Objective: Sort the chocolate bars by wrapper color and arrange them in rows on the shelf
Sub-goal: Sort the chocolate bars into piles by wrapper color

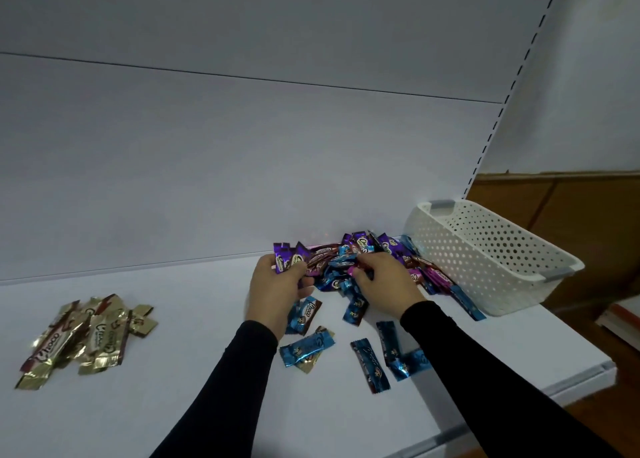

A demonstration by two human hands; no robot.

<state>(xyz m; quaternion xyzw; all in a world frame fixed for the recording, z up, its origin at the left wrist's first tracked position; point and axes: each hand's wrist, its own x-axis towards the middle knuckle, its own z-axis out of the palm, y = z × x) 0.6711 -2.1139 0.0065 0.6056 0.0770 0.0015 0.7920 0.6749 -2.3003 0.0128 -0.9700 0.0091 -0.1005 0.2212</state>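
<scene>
Lying across a white shelf (173,405), stock as follows. Item one: a mixed heap of chocolate bars (349,260) in purple, blue and magenta wrappers, piled against the white back panel (242,163) at the rear of the shelf, right of centre. Item two: a loose pile of gold-wrapped bars (86,336), set well apart at the left side, bars overlapping and pointing different ways. Item three: several blue-wrapped bars (306,348) scattered singly toward the front, just below the heap and between the two forearms; a few more lie near the right sleeve. Item four: one white perforated basket (491,260), tipped on its side at the right end of the shelf, its open mouth facing right, its base just beside the heap. Left hand (277,284): fingers curled round a small bunch of purple-wrapped bars (289,257) at the left edge of the heap. Right hand (384,281): palm down on the heap, fingertips curled in and pinching a magenta-wrapped bar (356,269) among the blue ones. Both arms in black sleeves (485,371). Brown wooden panelling (571,208) stands beyond the shelf's right end, behind the basket.
</scene>
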